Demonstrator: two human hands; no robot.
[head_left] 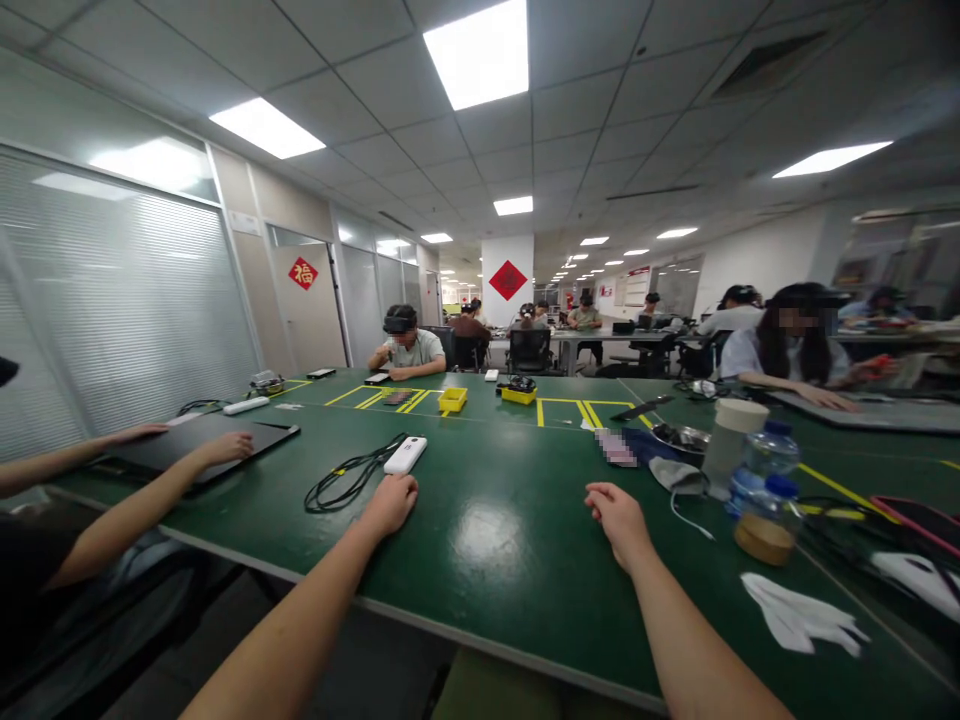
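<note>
On the green tabletop (487,570), my left hand (391,503) rests in a loose fist, with nothing seen in it. Just beyond its knuckles lies a white power bank (406,455), apart from the hand. A looped black cable (319,492) lies to the left of the power bank. My right hand (621,522) is over the table further right, its fingers half bent and slightly apart, holding nothing visible. Nearest to it are a blurred pinkish object (616,448) and a grey-white cloth-like item (677,476) with a white cord.
Bottles (769,520), a pale cylinder (735,440), a metal bowl (681,440) and a white glove (802,612) stand or lie to the right. At left, a co-worker's hands rest on a dark flat panel (202,450). Yellow trays (453,401) sit further back.
</note>
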